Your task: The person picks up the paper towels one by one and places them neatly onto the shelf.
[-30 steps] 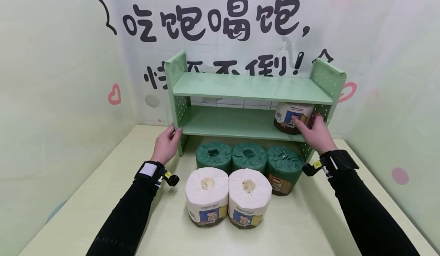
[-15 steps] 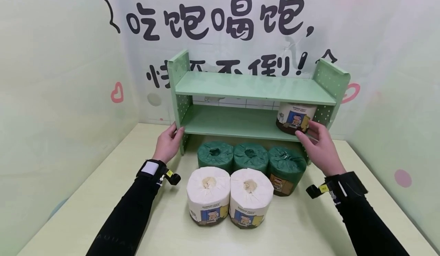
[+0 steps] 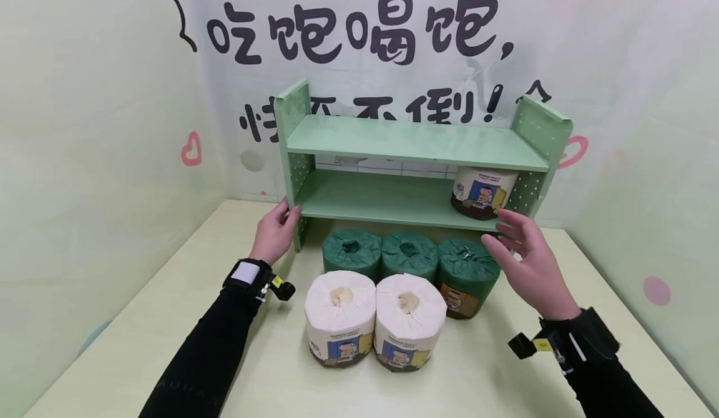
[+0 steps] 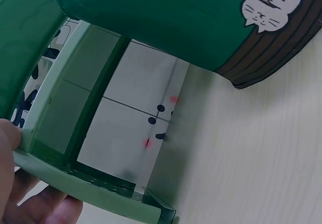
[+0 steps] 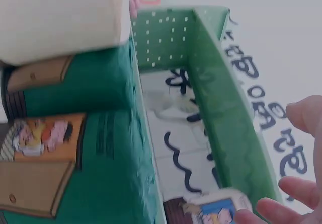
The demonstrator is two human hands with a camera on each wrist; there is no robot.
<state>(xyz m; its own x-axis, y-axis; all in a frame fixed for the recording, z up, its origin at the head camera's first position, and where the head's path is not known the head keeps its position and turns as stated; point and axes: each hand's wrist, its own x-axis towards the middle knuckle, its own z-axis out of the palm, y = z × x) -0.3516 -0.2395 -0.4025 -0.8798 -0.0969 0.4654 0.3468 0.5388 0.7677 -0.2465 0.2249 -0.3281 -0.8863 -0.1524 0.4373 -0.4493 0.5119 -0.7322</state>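
Observation:
A green two-tier shelf rack point(image 3: 382, 199) stands against the back wall. My left hand point(image 3: 273, 234) grips its left side panel, thumb in front and fingers behind, as the left wrist view shows. On the lower tier, at the right end, sits a white-wrapped toilet paper roll point(image 3: 483, 192). My right hand point(image 3: 530, 259) is in front of the rack's right end, apart from that roll, with loosely spread fingers and nothing in them. Nearest to it on the table is the rightmost green-wrapped toilet paper roll point(image 3: 467, 277).
Two more green rolls point(image 3: 351, 252) line up in front of the rack. Before them stand two white rolls point(image 3: 340, 318), side by side on the pale wood table point(image 3: 247, 368). Printed wall sheets point(image 3: 101, 125) enclose the back and sides.
My right hand has let go of the white roll on the lower tier and drawn back toward me, its fingers spreading. The left hand keeps its grip on the rack.

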